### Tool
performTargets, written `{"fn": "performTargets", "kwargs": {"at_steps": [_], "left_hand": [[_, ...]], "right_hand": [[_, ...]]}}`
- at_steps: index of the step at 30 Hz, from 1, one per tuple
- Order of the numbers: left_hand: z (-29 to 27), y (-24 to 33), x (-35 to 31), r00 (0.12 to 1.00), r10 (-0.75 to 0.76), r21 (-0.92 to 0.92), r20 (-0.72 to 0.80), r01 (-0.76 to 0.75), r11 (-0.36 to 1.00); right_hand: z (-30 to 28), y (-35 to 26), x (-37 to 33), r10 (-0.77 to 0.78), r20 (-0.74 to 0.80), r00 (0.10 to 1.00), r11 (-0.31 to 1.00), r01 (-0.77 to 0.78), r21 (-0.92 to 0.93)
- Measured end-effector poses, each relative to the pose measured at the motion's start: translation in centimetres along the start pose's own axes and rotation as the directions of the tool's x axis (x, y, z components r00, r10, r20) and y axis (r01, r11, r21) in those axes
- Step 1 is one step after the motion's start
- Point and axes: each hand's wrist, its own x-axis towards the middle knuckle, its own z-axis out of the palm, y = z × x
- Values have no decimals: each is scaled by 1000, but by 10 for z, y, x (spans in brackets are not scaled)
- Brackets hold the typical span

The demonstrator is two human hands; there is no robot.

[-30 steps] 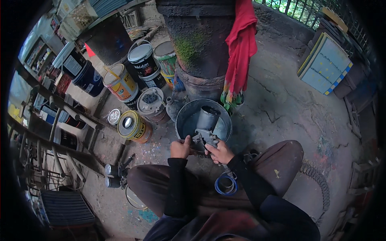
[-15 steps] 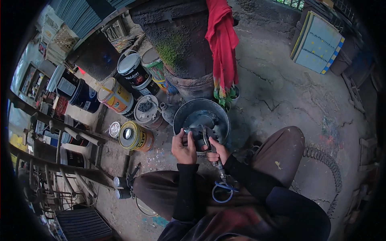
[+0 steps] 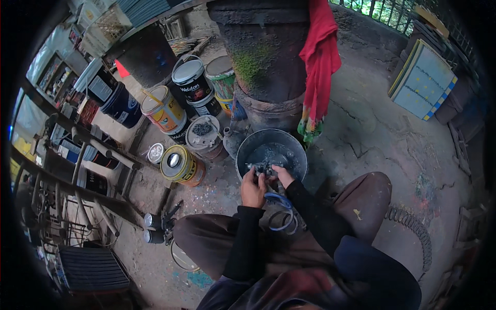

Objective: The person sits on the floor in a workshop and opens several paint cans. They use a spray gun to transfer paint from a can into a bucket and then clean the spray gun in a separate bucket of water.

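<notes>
Over the near rim of a dark round bucket [image 3: 243,147], both my hands are closed on a dark metal paint spray gun [image 3: 266,169]. My left hand [image 3: 253,189] grips its left side, thumb and fingers raised around it. My right hand [image 3: 282,176] holds its right side, with part of the fingers hidden behind the gun. Wet grey liquid [image 3: 279,155] and some dark matter show inside the bucket. A looped blue hose [image 3: 281,199] hangs just below my hands, in front of my lap.
Paint buckets, including a yellow can [image 3: 178,168] and a lidded pail [image 3: 203,135], crowd the left. A mossy drum [image 3: 258,62] stands behind, with a red cloth [image 3: 320,57] draped beside it. A coiled hose [image 3: 418,232] lies right. Metal framework [image 3: 77,139] fills the far left.
The spray gun has tipped down lower over the bucket, its handle and hose fitting no longer showing below it. My right hand has turned with it, and the whole view has shifted.
</notes>
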Motion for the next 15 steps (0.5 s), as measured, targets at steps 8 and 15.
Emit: {"fn": "performTargets", "kwargs": {"at_steps": [8,15], "left_hand": [[-6,11,6,992,-120,-17,42,121,993],[-8,-2,-4,981,-162,-35,102,166,985]], "right_hand": [[-72,9,110,-162,-255,953,650,-91,-754],[-12,-6,23,-164,-79,983,679,54,-733]]}}
